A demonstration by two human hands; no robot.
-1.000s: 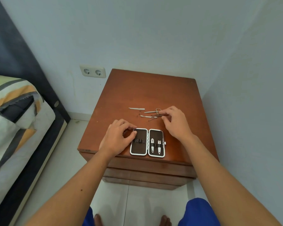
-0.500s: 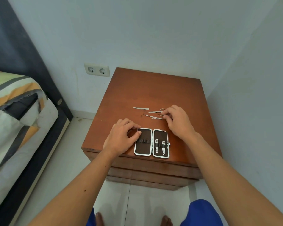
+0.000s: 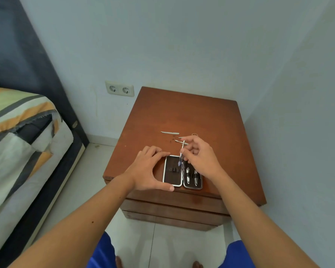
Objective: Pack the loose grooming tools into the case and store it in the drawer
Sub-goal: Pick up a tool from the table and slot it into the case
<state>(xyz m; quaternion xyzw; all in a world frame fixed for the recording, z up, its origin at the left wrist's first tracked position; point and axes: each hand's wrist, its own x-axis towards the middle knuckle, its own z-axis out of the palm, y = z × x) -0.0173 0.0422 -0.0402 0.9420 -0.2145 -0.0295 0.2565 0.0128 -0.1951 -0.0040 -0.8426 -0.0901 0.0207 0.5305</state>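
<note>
The right hand [image 3: 199, 157] pinches a thin metal tool [image 3: 181, 153] between thumb and fingertips [image 3: 182, 151], its tip angled down toward 7 o'clock over the left half of the open case [image 3: 172, 171]. The left hand [image 3: 148, 169] brackets that half, index finger curled along the far edge and thumb pressed at the near corner, so it steadies the case without lifting it. The case lies flat near the front edge of the wooden nightstand [image 3: 211, 117]; its right half already holds two nail clippers [image 3: 191, 176] in their loops, while the elastic loops in the left half look empty, though they are dark and hard to read. At 12 o'clock from the case, more loose pieces wait on the top: a flat file [image 3: 169, 132], another slim tool [image 3: 179, 141], and what appears to be small scissors [image 3: 194, 134] partly behind the right hand. By my reading, packing is at an early stage: several tools remain, the case must be shut, and the drawer [image 3: 172, 208] below is closed.
</note>
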